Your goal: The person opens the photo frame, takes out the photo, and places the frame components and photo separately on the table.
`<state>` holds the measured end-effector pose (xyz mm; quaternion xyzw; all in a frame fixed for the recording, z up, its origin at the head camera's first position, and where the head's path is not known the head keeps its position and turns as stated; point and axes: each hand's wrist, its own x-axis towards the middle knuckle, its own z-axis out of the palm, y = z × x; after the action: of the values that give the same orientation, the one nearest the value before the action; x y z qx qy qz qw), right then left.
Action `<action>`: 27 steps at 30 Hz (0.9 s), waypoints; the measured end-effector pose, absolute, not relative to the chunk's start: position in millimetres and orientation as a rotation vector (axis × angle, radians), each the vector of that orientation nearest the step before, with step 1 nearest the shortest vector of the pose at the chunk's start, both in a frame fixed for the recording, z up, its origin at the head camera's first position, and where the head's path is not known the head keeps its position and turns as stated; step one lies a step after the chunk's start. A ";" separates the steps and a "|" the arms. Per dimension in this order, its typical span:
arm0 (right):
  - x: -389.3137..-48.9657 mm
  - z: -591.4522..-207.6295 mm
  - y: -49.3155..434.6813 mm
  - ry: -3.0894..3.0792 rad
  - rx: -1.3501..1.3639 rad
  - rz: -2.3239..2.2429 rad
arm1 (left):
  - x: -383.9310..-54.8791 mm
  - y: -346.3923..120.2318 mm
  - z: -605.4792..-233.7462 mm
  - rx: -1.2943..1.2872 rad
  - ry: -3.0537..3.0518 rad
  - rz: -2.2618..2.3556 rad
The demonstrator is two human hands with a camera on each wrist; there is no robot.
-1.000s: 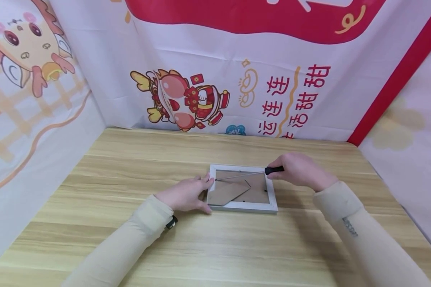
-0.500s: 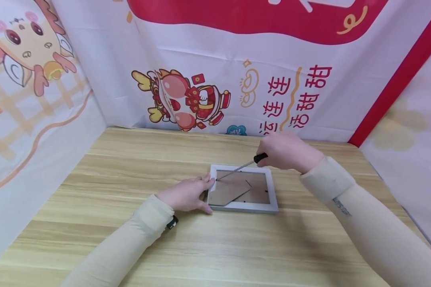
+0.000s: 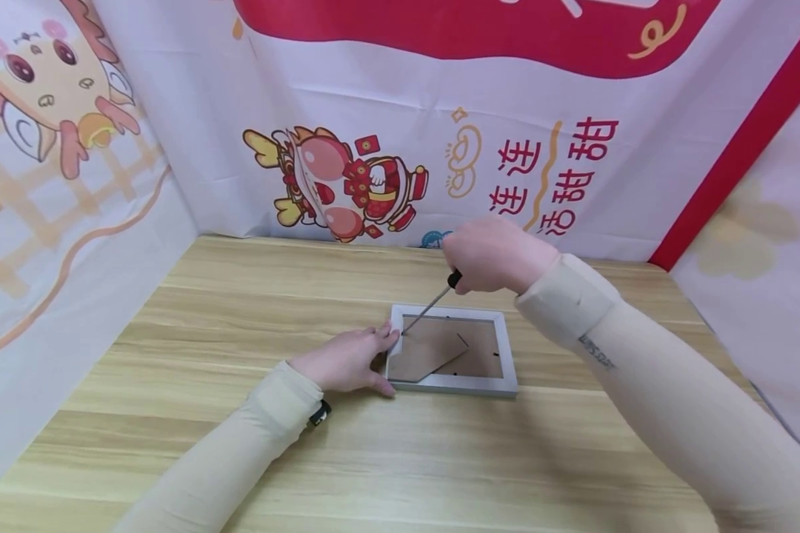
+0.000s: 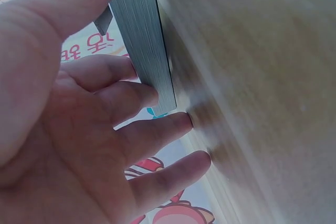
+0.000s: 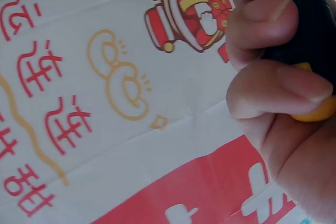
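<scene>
A silver-white picture frame lies face down on the wooden table, its brown backing board and folded stand uppermost. Small black tabs stand around the backing's edge. My left hand grips the frame's left end, thumb at the near corner and fingers along the left side; the frame's grey side shows in the left wrist view. My right hand holds a screwdriver tilted down to the left, its tip at the tab on the left inner edge. Its black handle has a yellow end.
The wood-grain table extends around the frame. A white printed cloth with red lettering hangs behind it. More printed cloth stands along the left side, and another pale sheet along the right.
My right hand has moved up and to the left, tilting the screwdriver from nearly flat to steeper while its tip stays at the left tab. The left hand and frame have barely moved.
</scene>
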<state>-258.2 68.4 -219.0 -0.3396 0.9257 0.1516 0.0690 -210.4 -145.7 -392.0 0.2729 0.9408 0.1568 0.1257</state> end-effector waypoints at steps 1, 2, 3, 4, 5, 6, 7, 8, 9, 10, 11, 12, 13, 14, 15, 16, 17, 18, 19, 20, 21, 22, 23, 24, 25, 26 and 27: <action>-257.8 -217.3 64.4 2.782 -1.014 0.470 | -210.2 -146.0 -392.0 0.793 2.742 0.452; -257.2 -215.5 60.7 2.777 -1.015 0.489 | -210.1 -146.3 -392.1 0.795 2.745 0.448; -256.9 -214.0 57.3 2.773 -1.018 0.505 | -210.0 -146.5 -392.3 0.796 2.748 0.447; -256.1 -212.2 54.0 2.770 -1.018 0.516 | -210.1 -146.6 -392.5 0.796 2.751 0.439; -255.4 -210.6 50.8 2.768 -1.018 0.522 | -210.2 -146.6 -392.8 0.794 2.751 0.430; -254.5 -209.0 47.8 2.769 -1.019 0.531 | -210.5 -146.6 -393.1 0.790 2.750 0.422; -253.7 -207.4 44.9 2.769 -1.017 0.537 | -210.6 -146.6 -393.2 0.789 2.750 0.422; -253.0 -206.1 42.1 2.772 -1.010 0.546 | -210.7 -146.4 -393.1 0.785 2.748 0.418; -252.2 -204.9 39.3 2.778 -1.001 0.548 | -210.9 -146.3 -393.0 0.782 2.745 0.421; -251.5 -203.8 36.5 2.782 -0.988 0.549 | -211.2 -146.1 -393.1 0.781 2.741 0.419; -251.0 -203.1 33.9 2.783 -0.984 0.562 | -211.2 -146.0 -392.9 0.784 2.738 0.422; -250.6 -202.3 31.2 2.785 -0.982 0.573 | -211.3 -146.0 -392.8 0.788 2.735 0.423; -250.3 -201.7 28.5 2.781 -0.984 0.592 | -211.2 -146.1 -392.6 0.795 2.731 0.427; -250.1 -201.0 25.7 2.776 -0.990 0.616 | -211.4 -146.1 -392.5 0.802 2.729 0.427; -249.8 -200.4 22.9 2.767 -0.995 0.641 | -211.5 -146.2 -392.5 0.805 2.724 0.432; -249.4 -199.7 20.2 2.754 -1.001 0.666 | -211.5 -146.3 -392.1 0.808 2.720 0.433; -248.8 -199.0 17.6 2.745 -1.006 0.691 | -211.5 -146.3 -391.7 0.810 2.716 0.436; -248.2 -198.5 15.1 2.738 -1.005 0.704 | -211.5 -146.4 -391.5 0.812 2.713 0.440; -247.2 -197.9 13.1 2.731 -0.998 0.715 | -211.5 -146.4 -391.0 0.810 2.708 0.443; -246.3 -197.6 11.1 2.729 -1.003 0.732 | -211.4 -146.2 -390.8 0.809 2.706 0.447; -245.3 -197.3 9.3 2.732 -1.008 0.747 | -211.1 -146.0 -390.3 0.806 2.704 0.449; -244.4 -197.2 7.9 2.735 -1.017 0.755 | -210.8 -145.9 -390.1 0.807 2.703 0.450; -243.7 -197.3 6.5 2.737 -1.023 0.768 | -210.6 -145.8 -390.0 0.809 2.704 0.449; -243.2 -197.3 5.3 2.736 -1.031 0.772 | -210.2 -145.7 -389.9 0.811 2.705 0.451; -242.6 -197.3 4.2 2.733 -1.039 0.776 | -210.0 -145.7 -389.8 0.812 2.706 0.452; -242.3 -197.2 3.1 2.726 -1.051 0.788 | -209.6 -145.6 -389.3 0.815 2.707 0.454; -241.8 -196.9 2.2 2.722 -1.046 0.779 | -209.3 -145.7 -389.1 0.817 2.709 0.455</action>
<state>-241.8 2.2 -196.9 -0.3460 0.9001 0.2575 0.0618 -209.3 -145.7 -389.1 0.2824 0.9363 0.1572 0.1375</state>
